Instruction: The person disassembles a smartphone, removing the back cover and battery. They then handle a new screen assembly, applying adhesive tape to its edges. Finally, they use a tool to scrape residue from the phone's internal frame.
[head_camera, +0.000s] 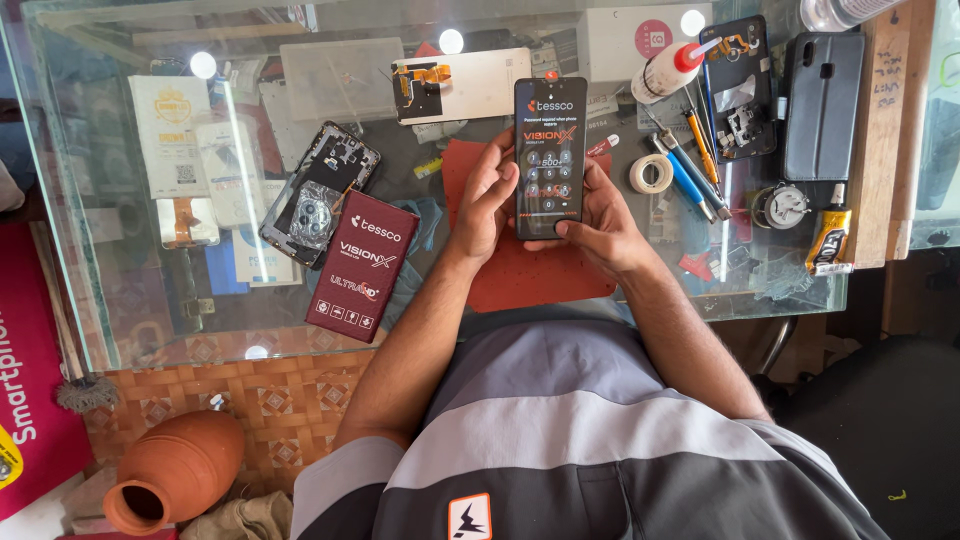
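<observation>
I hold a black smartphone (550, 155) upright over a glass table (120, 330), its screen lit with a keypad and a printed film over the upper part. My left hand (485, 195) grips its left edge. My right hand (600, 215) cups the right edge and bottom, thumb pressed on the lower screen. A red mat (520, 275) lies on the glass under both hands.
A maroon flat box (362, 265) and an opened phone back (320, 190) lie to the left. A white glue bottle (672, 68), tape roll (651, 173), screwdrivers (690, 175), a dismantled phone (740, 90) and a dark case (822, 105) lie to the right. A clay pot (175, 470) lies on the floor.
</observation>
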